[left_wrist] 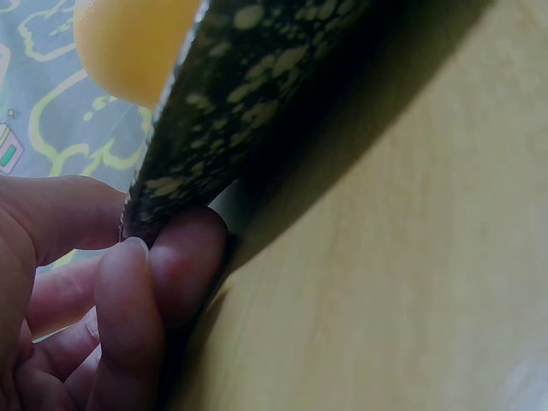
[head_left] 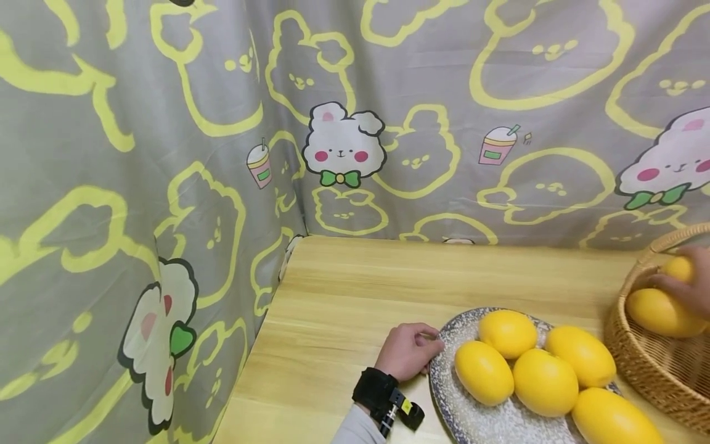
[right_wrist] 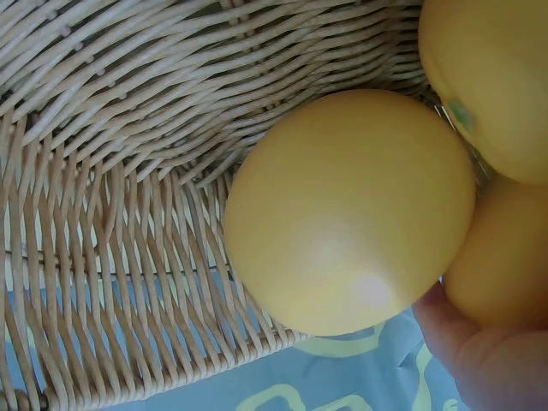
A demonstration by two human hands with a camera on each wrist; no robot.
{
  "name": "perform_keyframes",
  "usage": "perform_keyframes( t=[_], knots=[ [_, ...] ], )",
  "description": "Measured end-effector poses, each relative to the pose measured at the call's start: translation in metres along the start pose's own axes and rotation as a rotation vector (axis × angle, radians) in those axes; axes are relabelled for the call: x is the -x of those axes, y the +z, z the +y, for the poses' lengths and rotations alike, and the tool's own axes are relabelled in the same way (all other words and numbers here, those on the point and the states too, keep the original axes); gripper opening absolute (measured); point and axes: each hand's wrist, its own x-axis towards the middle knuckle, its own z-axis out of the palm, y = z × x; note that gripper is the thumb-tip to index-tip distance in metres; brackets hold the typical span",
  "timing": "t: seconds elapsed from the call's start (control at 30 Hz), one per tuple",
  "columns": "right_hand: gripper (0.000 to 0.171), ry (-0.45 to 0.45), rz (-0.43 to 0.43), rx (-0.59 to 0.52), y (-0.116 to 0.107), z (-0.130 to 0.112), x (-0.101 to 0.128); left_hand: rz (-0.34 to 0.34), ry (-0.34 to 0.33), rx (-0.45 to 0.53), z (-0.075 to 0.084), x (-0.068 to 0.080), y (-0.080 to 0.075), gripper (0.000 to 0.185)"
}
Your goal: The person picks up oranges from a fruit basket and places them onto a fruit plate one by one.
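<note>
A speckled grey plate [head_left: 471, 425] with a dark rim bears several smooth yellow oval fruits [head_left: 546, 382]. My left hand [head_left: 409, 351] pinches the plate's left rim between thumb and fingers; the left wrist view shows the plate's dark speckled underside [left_wrist: 240, 103] tilted above the table. On the right, my right hand [head_left: 693, 283], partly cut off by the frame, reaches into a wicker basket [head_left: 638, 364] and grips a yellow fruit [head_left: 678, 268]. Another yellow fruit [head_left: 662, 312] lies below that hand. In the right wrist view, fingers [right_wrist: 462, 342] touch a fruit at lower right, beside a large fruit [right_wrist: 351, 214].
The wooden table [head_left: 333, 296] meets a grey curtain [head_left: 432, 80] with yellow cartoon outlines at the back and left. The basket stands close to the plate's right side, with its woven handle [head_left: 671, 237] rising at the back. A black wrist strap [head_left: 376, 391] carries a small camera.
</note>
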Motion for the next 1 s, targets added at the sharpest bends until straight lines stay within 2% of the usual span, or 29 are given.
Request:
perform_keyframes(
  t=[0.17, 0.4, 0.63, 0.8, 1.0],
  knots=[
    [0.049, 0.020, 0.025, -0.013, -0.001, -0.004, 0.009, -0.007, 0.007, -0.004, 0.000, 0.000, 0.002, 0.026],
    [0.054, 0.026, -0.017, -0.153, 0.002, -0.007, 0.016, -0.004, 0.028, -0.019, 0.000, -0.002, 0.002, 0.028],
    [0.062, 0.124, -0.105, -0.032, -0.001, -0.016, 0.017, -0.008, 0.028, -0.018, -0.002, 0.000, -0.001, 0.029],
    [0.065, 0.183, -0.114, 0.010, -0.002, -0.023, 0.017, 0.001, 0.023, -0.012, -0.002, 0.000, -0.001, 0.031],
    [0.064, 0.193, -0.114, 0.029, -0.005, -0.026, 0.018, -0.003, 0.023, -0.010, -0.003, 0.000, -0.001, 0.030]
  ],
)
